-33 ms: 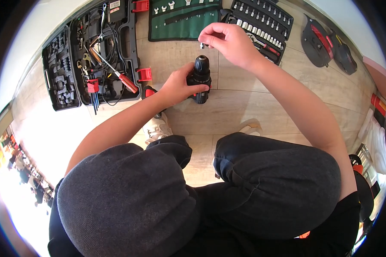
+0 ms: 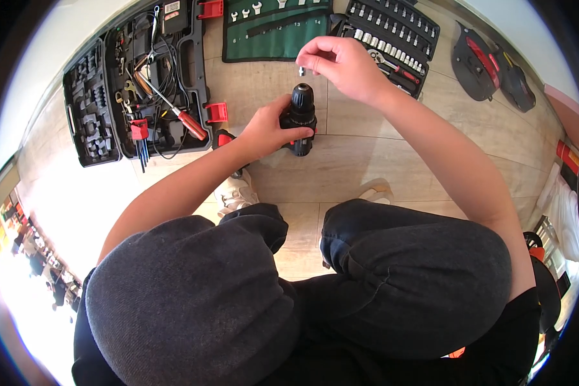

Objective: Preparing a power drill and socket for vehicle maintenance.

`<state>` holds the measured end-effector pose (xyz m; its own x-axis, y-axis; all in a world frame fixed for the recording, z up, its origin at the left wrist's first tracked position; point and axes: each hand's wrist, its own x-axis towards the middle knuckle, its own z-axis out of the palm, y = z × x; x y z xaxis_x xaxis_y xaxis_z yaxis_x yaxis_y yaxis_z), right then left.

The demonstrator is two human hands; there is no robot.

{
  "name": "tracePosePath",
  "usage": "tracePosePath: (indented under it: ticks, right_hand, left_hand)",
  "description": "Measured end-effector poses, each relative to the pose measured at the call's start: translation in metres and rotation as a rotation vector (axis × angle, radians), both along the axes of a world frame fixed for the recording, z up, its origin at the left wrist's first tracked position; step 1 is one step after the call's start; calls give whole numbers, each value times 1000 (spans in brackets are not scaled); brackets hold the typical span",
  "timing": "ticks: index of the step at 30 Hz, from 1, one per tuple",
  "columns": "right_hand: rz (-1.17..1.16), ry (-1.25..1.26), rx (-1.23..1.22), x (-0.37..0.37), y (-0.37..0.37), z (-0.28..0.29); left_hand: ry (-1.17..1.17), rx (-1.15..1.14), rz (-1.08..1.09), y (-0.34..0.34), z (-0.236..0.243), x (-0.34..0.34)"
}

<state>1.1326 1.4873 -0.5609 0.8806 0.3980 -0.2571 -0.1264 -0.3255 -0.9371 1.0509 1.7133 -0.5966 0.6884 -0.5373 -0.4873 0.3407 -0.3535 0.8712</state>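
My left hand is wrapped round a black and red cordless drill. The drill's chuck points upward and away from me, with nothing showing in it. Pinched in my right hand is a small silver metal piece, perhaps a bit or a socket; the fingertips partly cover it. It hangs just beyond the chuck, a small gap apart from it.
On the left lies an open black toolbox with a red-handled screwdriver, pliers and cables. Beyond my hands are a green wrench roll and an open socket set. A black and red tool case rests far right.
My right hand has come down very slightly toward the drill chuck with the small metal piece. The left hand and drill stay put.
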Motion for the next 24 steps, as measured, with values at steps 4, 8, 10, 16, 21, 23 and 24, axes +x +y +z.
tracePosePath:
  ticks: [4, 8, 10, 16, 21, 23, 24]
  right_hand:
    - [33, 81, 45, -12, 0, -10]
    - [64, 131, 43, -14, -4, -4]
    - [18, 230, 150, -18, -6, 1]
    - [-161, 812, 670, -39, -9, 36]
    - [-70, 920, 910, -45, -15, 32]
    - [-98, 923, 895, -45, -16, 31]
    - [-90, 919, 905, -45, -17, 33]
  left_hand:
    - [39, -37, 39, -2, 5, -1]
    - [9, -37, 42, -1, 4, -2]
    - [-4, -27, 9, 2, 11, -2]
    - [-313, -68, -37, 8, 63, -5]
    - [-589, -91, -46, 1, 71, -5]
    - [-598, -48, -35, -2, 72, -8]
    - [-599, -49, -36, -3, 74, -9]
